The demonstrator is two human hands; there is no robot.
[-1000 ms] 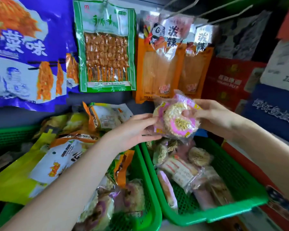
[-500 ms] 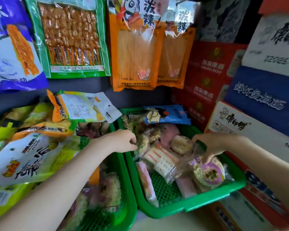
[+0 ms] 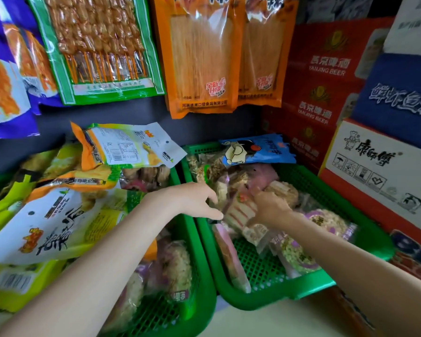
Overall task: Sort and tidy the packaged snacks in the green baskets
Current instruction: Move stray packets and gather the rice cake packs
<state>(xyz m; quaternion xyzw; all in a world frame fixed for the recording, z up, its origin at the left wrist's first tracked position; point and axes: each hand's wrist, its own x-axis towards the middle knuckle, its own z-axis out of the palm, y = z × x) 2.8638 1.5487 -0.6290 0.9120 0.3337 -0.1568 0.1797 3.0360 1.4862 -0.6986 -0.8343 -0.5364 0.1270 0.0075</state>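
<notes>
Your right hand (image 3: pixel 269 206) pinches a striped pack (image 3: pixel 241 211) in the right basket (image 3: pixel 265 301); left hand (image 3: pixel 195 203) loose, fingers spread. Next, lift it clear.

surface: pale shelf (image 3: pixel 272 322), partly hidden | on it: two green baskets (image 3: pixel 265 304)

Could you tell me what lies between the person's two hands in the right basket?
A clear packet with red stripes lies between left hand and right hand, seen in the head view.
</notes>
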